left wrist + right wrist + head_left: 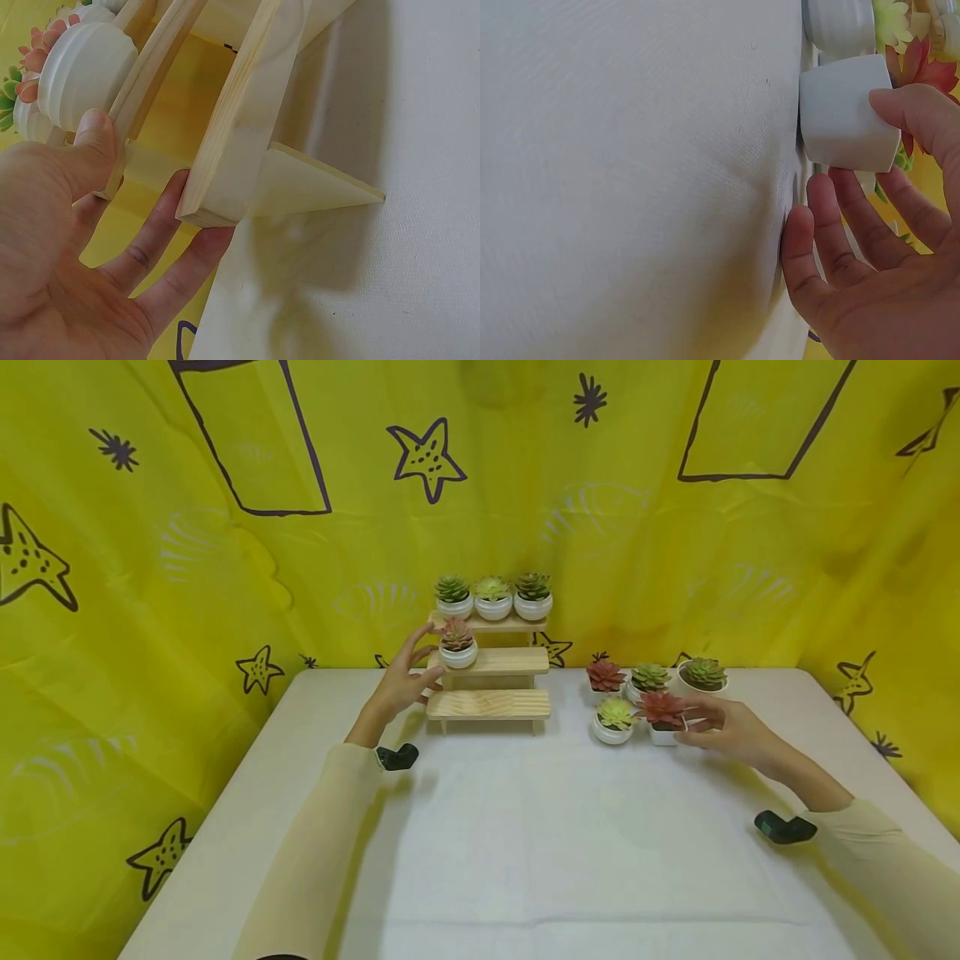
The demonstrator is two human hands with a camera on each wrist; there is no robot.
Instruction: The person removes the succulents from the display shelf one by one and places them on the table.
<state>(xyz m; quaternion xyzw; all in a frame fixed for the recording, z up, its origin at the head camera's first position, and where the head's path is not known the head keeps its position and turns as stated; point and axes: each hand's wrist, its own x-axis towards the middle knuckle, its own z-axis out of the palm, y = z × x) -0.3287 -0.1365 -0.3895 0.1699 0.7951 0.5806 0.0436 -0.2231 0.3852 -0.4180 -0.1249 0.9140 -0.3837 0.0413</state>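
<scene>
My left hand point(400, 687) is at the left end of a three-tier wooden stand point(491, 703). In the left wrist view its thumb rests on the end of the middle board, and fingertips touch the lowest board point(214, 202). A pink-tipped succulent in a round white pot point(457, 653) stands on the middle tier, right beside that hand. My right hand point(738, 739) pinches a red succulent in a square white pot point(663, 737), thumb on one face and fingers at the side. In the right wrist view this square pot point(847, 112) stands upright, close to the tabletop.
Three green succulents in round white pots, the middle one point(492, 602) lighter, line the top tier. Around the right hand's pot stand a yellow-green succulent point(613, 720), another red one point(604, 678) and two green ones point(705, 677). A yellow patterned curtain point(480, 527) hangs behind the white table point(525, 835).
</scene>
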